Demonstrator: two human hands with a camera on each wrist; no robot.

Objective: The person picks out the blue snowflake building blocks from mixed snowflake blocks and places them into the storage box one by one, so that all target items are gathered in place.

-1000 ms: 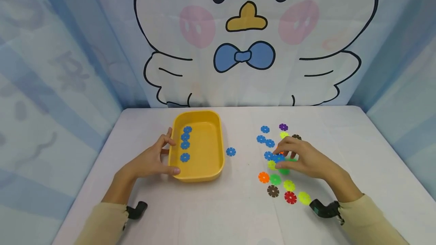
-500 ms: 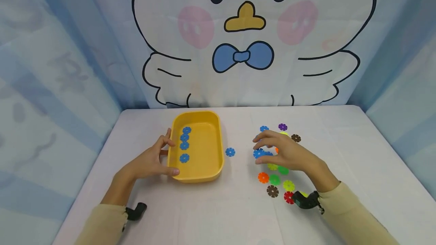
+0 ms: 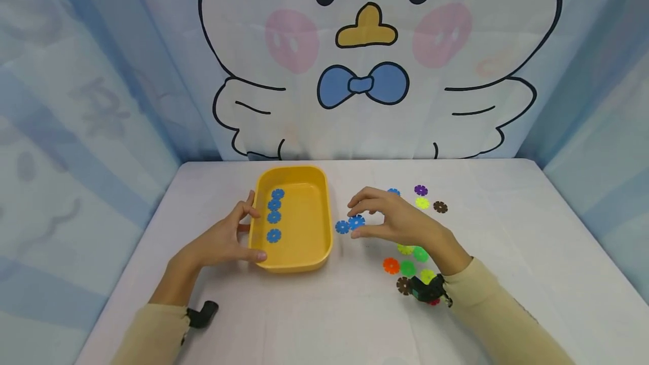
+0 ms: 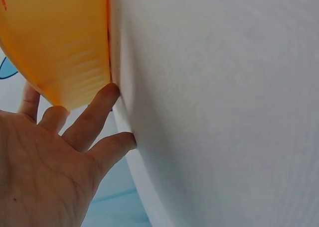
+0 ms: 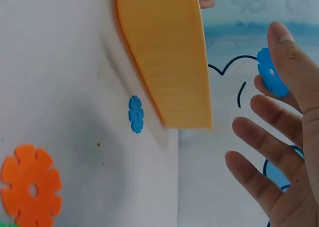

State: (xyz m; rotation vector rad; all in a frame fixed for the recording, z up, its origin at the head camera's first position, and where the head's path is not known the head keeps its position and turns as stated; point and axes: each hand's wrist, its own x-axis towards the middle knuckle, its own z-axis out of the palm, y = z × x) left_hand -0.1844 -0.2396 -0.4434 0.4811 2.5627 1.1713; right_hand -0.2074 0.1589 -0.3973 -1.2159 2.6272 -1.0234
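Observation:
A yellow plastic tray [image 3: 304, 230] stands left of centre, with several blue snowflake discs [image 3: 274, 217] in a rough column along its left side. My left hand [image 3: 225, 238] holds its left rim, thumb at the near corner; in the left wrist view, fingers [image 4: 89, 120] lie against its outer wall. Over the table right of the tray, my right hand [image 3: 398, 221] pinches a notched blue snowflake disc [image 5: 271, 72] between thumb and index finger, the other fingers spread. Another blue snowflake disc [image 3: 342, 227] lies on the table close to the tray's right wall.
Loose discs lie on the right half of the white table [image 3: 314, 320]: orange [image 3: 391, 266], green [image 3: 408, 268], yellow [image 3: 422, 203], purple [image 3: 421, 190] and brown [image 3: 440, 207]. My right forearm hides some of them. A printed curtain [image 3: 365, 128] hangs behind the table.
My right hand has moved left from the scattered discs toward the tray, carrying a blue snowflake disc. The left hand and the tray have stayed in place.

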